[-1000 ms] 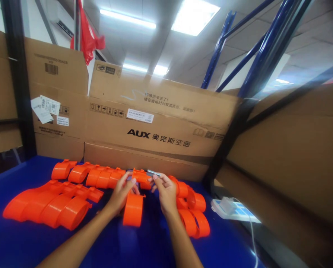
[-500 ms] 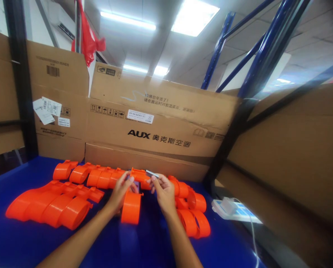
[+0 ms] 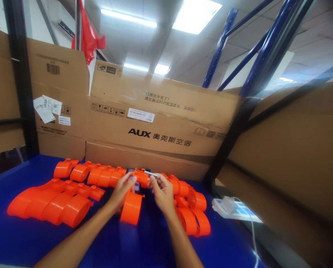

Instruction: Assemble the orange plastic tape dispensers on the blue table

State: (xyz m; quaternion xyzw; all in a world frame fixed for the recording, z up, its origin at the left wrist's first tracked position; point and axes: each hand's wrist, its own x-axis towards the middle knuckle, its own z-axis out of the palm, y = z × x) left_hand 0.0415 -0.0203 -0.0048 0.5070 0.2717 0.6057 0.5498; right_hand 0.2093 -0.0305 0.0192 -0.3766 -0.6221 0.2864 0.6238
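Note:
My left hand (image 3: pixel 125 188) has its fingers closed on an orange plastic tape dispenser (image 3: pixel 141 178), held above the table. My right hand (image 3: pixel 163 191) pinches a thin grey metal blade (image 3: pixel 151 174) with a toothed edge, lying along the top edge of the held dispenser. Whether the blade is seated there, I cannot tell. Just below my left hand is an orange loop (image 3: pixel 131 210); its link to the held piece is hidden. A dark device with a small screen (image 3: pixel 137 186) shows partly behind my hands.
Overlapping orange dispensers (image 3: pixel 47 203) lie in rows on the blue table (image 3: pixel 99 242) at left, with several more (image 3: pixel 194 221) at right. Cardboard panels (image 3: pixel 161 126) stand behind. A white power strip (image 3: pixel 236 209) with a cable lies by a dark rack post (image 3: pixel 225 149).
The blade has come down and slightly left, from above the dispenser to its top edge. The held dispenser has shifted slightly right. Both hands keep their holds.

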